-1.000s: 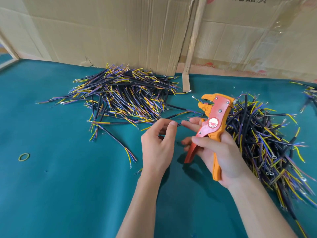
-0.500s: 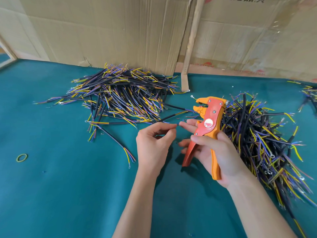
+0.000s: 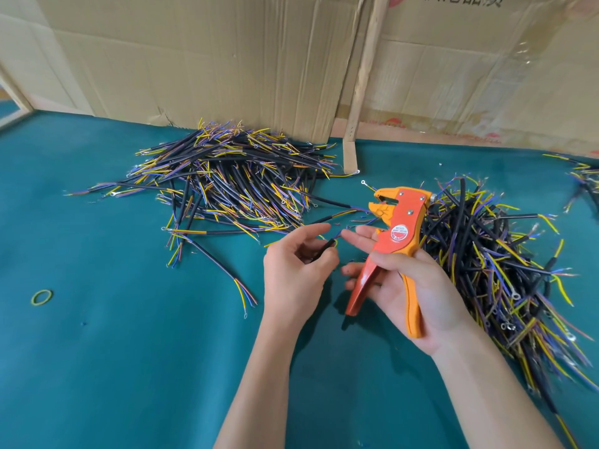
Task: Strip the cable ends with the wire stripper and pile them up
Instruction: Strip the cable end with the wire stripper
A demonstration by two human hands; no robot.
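The left hand (image 3: 296,273) pinches a short black-sheathed cable (image 3: 325,247), mostly hidden by its fingers; the right hand (image 3: 411,286) grips the orange-handled wire stripper (image 3: 393,236).

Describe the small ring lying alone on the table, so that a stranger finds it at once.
Start at the big cable pile by the cardboard wall, then go toward the near left over the teal tabletop. There lies a yellow-green rubber band, the only closed loop, apart from every cable.

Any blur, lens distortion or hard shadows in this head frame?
Head view: even, soft light; faint shadow under the wire stripper and right hand; wide-angle bowing toward the edges; right cable pile smears near the lower right corner; centre sharp.
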